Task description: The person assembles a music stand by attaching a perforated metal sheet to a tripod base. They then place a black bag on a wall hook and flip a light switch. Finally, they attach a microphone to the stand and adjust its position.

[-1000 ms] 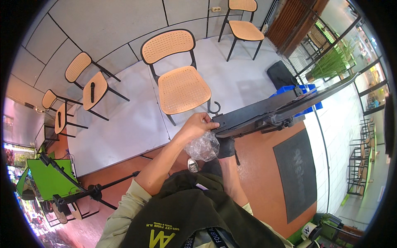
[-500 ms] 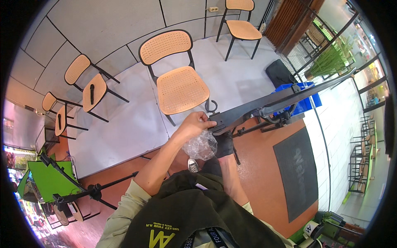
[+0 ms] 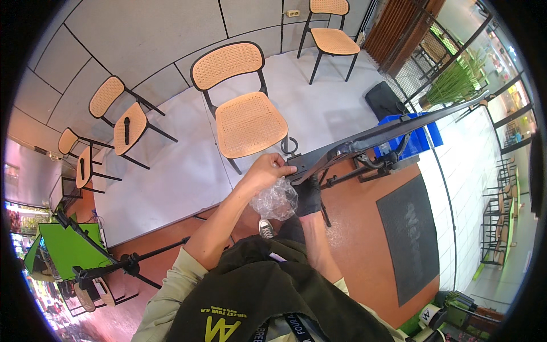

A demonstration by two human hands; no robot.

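My left hand [image 3: 269, 172] is closed on the near end of a long black bar [image 3: 364, 139], its thumb lying along the top edge. The bar slants up to the right and narrows toward its far tip. Beside the left hand's fingers a black ring-shaped hook [image 3: 291, 147] sticks up. Crumpled clear plastic wrap [image 3: 275, 200] hangs just below that hand. My right hand [image 3: 310, 198] is under the bar's near end, dark as if gloved or covered in black. Its fingers are hidden, so its grip does not show.
A woven-seat chair [image 3: 250, 124] stands ahead on a pale platform [image 3: 165, 182]. Microphones [image 3: 126, 131] lie on chairs at left. A blue crate [image 3: 424, 142] and a black bag [image 3: 384, 101] are beyond the bar. Black stand arms [image 3: 131, 264] reach in at left; a dark mat [image 3: 407, 245] is right.
The black bar has rolled slightly about its length and shows a narrower face, uncovering more of the blue crate. Both hands have stayed nearly in place.
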